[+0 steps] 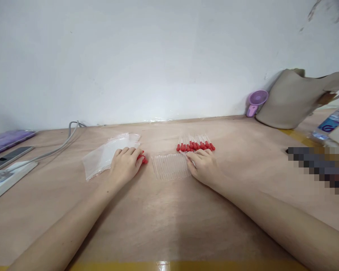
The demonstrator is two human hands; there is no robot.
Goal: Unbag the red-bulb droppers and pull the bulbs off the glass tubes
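Note:
My left hand (pixel 124 164) is curled over a few small red rubber bulbs (pixel 142 157), partly hidden under its fingers, by the edge of a stack of clear plastic bags (pixel 101 158). My right hand (pixel 202 165) pinches a thin clear dropper tube (pixel 183 152) between thumb and fingers. Beside it, a row of clear tubes (pixel 169 166) lies side by side on the table; the row's right end is hidden by this hand. Just beyond are several droppers with red bulbs (pixel 196 145), their bulbs toward me and clear tubes toward the wall.
A purple handheld fan (pixel 257 99) and a beige bag (pixel 288 99) stand by the wall at right, with a plastic bottle (pixel 332 122) farther right. At left lie a white power strip (pixel 14 180), a grey cable (pixel 56 146), a phone (pixel 12 157) and a purple packet (pixel 11 140).

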